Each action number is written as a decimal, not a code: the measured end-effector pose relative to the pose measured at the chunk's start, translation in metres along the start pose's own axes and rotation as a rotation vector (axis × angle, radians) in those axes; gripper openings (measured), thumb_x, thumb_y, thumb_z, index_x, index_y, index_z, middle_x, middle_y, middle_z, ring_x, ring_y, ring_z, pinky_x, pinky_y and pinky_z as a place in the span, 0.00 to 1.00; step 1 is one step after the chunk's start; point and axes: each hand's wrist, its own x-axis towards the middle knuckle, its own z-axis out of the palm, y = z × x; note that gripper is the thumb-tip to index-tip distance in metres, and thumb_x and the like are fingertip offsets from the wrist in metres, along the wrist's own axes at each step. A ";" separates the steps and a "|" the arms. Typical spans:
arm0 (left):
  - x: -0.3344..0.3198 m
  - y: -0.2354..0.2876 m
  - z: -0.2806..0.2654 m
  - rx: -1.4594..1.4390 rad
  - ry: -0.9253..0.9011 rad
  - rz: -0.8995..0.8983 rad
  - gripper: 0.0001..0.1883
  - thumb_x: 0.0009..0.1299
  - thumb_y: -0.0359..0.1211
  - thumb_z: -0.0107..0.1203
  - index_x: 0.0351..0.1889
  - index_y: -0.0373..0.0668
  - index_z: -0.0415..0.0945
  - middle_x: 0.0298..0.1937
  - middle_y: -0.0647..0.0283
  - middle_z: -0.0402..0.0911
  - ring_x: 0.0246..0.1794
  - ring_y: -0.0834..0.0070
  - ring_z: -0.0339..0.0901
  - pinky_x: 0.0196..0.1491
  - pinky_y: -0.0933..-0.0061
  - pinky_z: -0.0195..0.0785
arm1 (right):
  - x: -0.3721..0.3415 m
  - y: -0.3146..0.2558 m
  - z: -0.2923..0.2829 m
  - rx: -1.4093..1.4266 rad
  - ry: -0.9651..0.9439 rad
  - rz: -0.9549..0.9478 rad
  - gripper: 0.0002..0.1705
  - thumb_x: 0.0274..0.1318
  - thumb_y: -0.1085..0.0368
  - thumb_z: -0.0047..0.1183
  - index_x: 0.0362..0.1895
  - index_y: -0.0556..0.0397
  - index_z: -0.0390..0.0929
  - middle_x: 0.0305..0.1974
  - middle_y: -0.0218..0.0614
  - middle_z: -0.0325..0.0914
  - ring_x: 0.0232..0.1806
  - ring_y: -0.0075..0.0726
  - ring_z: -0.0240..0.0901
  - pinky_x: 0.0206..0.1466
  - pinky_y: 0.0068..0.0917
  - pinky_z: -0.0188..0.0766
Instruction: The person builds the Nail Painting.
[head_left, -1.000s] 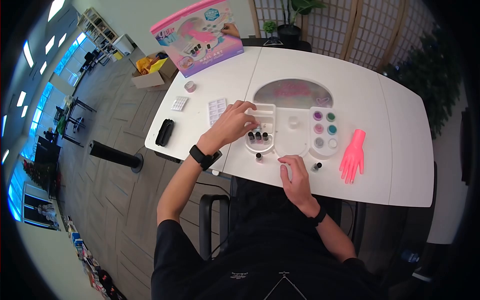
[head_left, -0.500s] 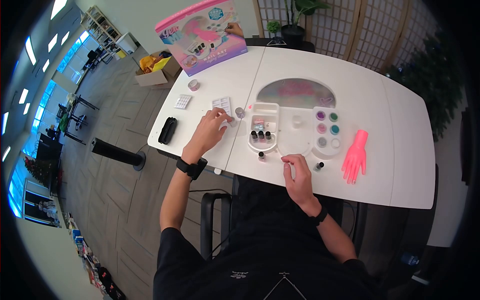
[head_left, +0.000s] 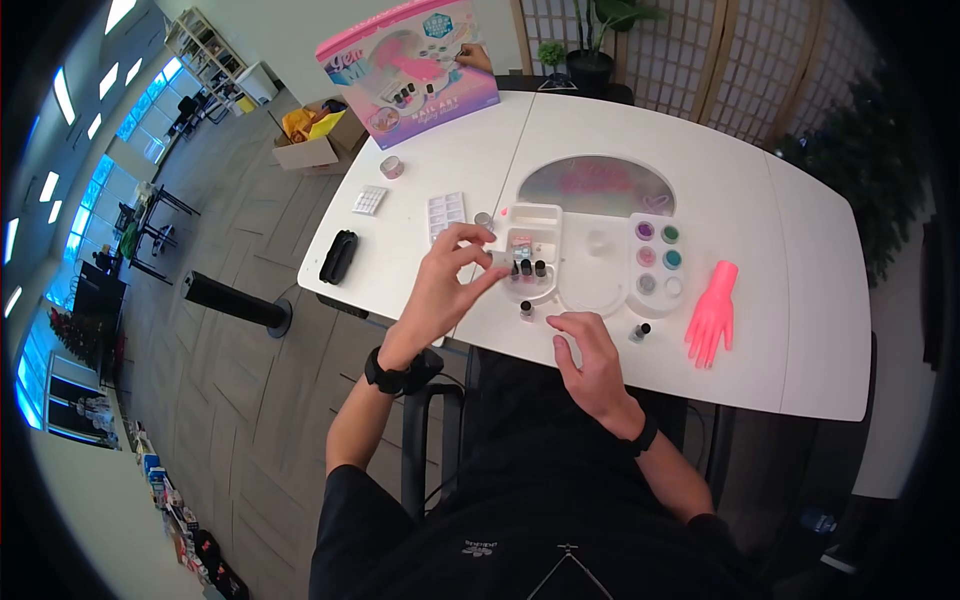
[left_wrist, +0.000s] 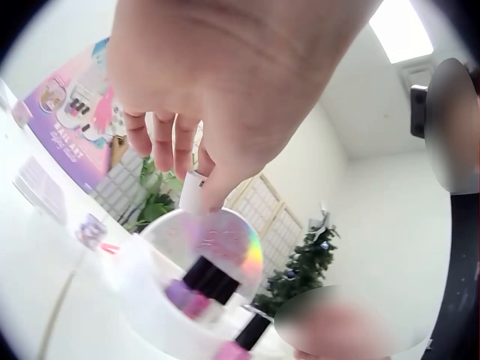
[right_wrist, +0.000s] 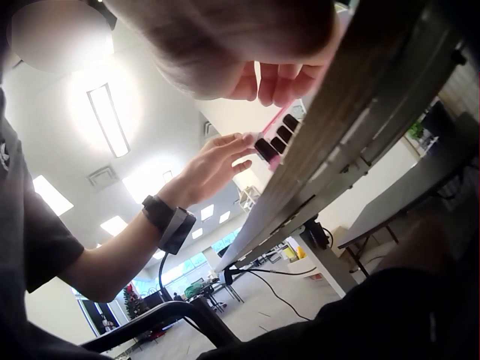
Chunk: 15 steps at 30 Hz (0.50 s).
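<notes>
My left hand (head_left: 447, 285) pinches a small white cylinder-shaped piece (left_wrist: 193, 193) between thumb and fingertips, held above the white nail-art tray (head_left: 548, 212). Three black-capped nail polish bottles (left_wrist: 212, 279) stand in the tray's left section, right by these fingers. At the table's front edge rests my right hand (head_left: 592, 370), its fingers loosely bent around nothing. One nail polish bottle (head_left: 527, 311) stands in front of the tray, and another polish bottle (head_left: 641, 332) lies right of the right hand. A pink model hand (head_left: 712, 315) lies farther right.
The tray's right section (head_left: 652, 303) holds several colored glitter pots. Behind it stands a half-round mirror-like panel (head_left: 598, 190). On the left are a small jar (head_left: 484, 221), a white compartment sheet (head_left: 446, 212), a black case (head_left: 339, 257) and the nail-art box (head_left: 410, 80).
The left hand went from the tray leftward to the table near the compartment sheet, then came back right, raised, pinching the white piece. A small jar now stands left of the tray.
</notes>
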 end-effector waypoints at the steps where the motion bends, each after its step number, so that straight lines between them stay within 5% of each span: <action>1: -0.003 0.008 0.003 -0.060 -0.024 0.000 0.11 0.70 0.30 0.74 0.34 0.36 0.81 0.59 0.58 0.83 0.61 0.62 0.81 0.65 0.61 0.73 | 0.004 -0.007 0.000 0.020 -0.001 -0.022 0.18 0.66 0.78 0.60 0.59 0.57 0.81 0.51 0.44 0.82 0.53 0.53 0.80 0.57 0.41 0.78; 8: -0.021 0.039 0.028 -0.328 -0.115 0.031 0.15 0.66 0.30 0.77 0.30 0.38 0.78 0.63 0.57 0.81 0.60 0.64 0.80 0.59 0.64 0.75 | 0.000 -0.011 -0.003 0.307 0.063 0.151 0.18 0.68 0.77 0.61 0.61 0.57 0.81 0.55 0.42 0.84 0.44 0.35 0.83 0.52 0.32 0.80; 15: -0.024 0.044 0.036 -0.335 -0.123 0.095 0.18 0.64 0.31 0.78 0.30 0.38 0.74 0.63 0.55 0.81 0.59 0.62 0.80 0.60 0.62 0.74 | 0.001 -0.020 -0.012 0.398 0.047 0.197 0.21 0.68 0.77 0.61 0.63 0.56 0.83 0.57 0.42 0.85 0.43 0.32 0.83 0.54 0.30 0.79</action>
